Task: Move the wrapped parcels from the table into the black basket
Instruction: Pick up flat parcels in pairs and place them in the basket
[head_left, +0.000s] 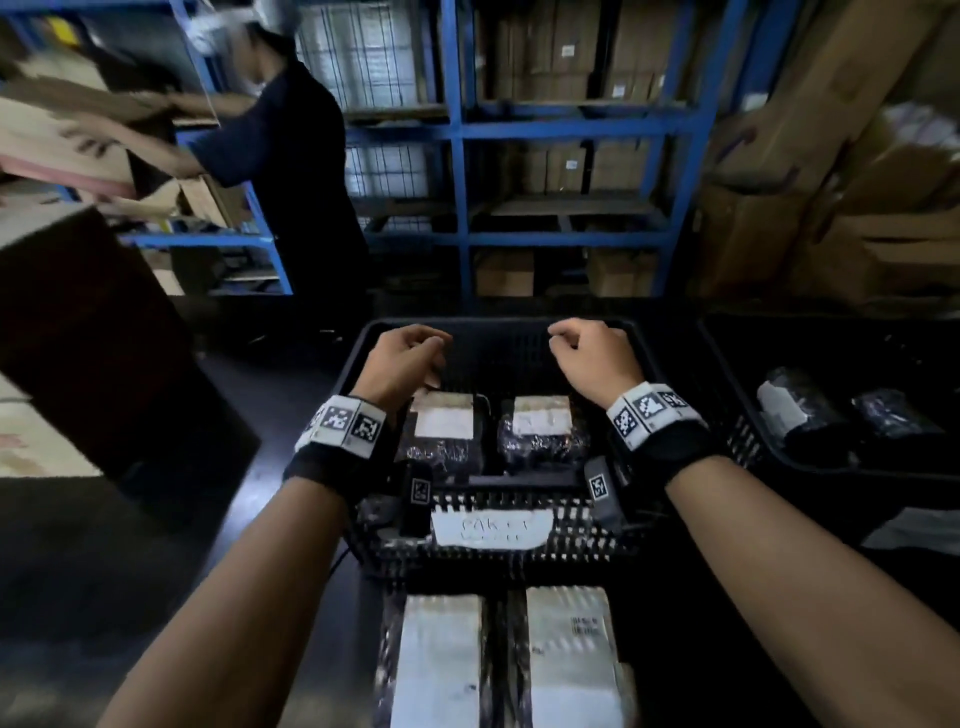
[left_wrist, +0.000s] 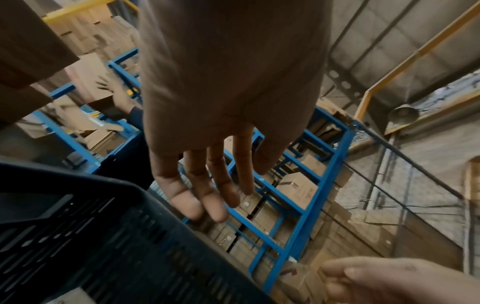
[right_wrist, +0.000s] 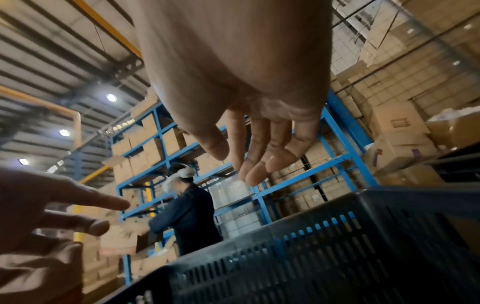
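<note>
The black basket (head_left: 498, 545) stands in front of me with two black-wrapped parcels inside, one on the left (head_left: 444, 431) and one on the right (head_left: 543, 428), each with a white label. Two bigger parcels lie on the table nearer to me, one left (head_left: 436, 660) and one right (head_left: 571, 654). My left hand (head_left: 410, 353) hovers over the basket's far left part, fingers loosely curled, holding nothing. My right hand (head_left: 587, 348) hovers over the far right part in the same way. In the wrist views the left hand (left_wrist: 207, 185) and right hand (right_wrist: 257, 152) hang relaxed and empty above the basket wall (left_wrist: 91, 236).
A second black basket (head_left: 737, 374) on the right holds two dark wrapped rolls (head_left: 800, 410). A large dark box (head_left: 104, 353) stands at the left. Blue shelving (head_left: 462, 156) with cartons runs behind the table, and a person in dark clothes (head_left: 301, 171) handles cardboard there.
</note>
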